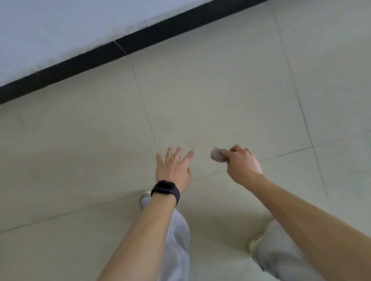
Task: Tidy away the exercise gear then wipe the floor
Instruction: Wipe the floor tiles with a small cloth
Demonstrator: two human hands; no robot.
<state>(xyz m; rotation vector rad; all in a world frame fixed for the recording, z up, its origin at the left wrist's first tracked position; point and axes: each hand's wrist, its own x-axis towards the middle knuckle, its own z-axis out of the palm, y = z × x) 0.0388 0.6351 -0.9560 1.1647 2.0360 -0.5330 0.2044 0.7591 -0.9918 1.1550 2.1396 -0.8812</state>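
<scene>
My right hand (241,163) is closed around a small crumpled greyish-pink cloth (217,157), which sticks out past my fingers above the pale tiled floor (220,91). My left hand (174,167) reaches forward beside it, fingers spread and holding nothing, with a ring on one finger and a dark watch on the wrist. The two hands are a short gap apart. No exercise gear is in view.
A black skirting board (132,44) runs diagonally under a pale wall (45,29) at the far side. My legs in light trousers and my shoes (255,243) stand on the tiles below my arms. Dark grout lines cross the floor.
</scene>
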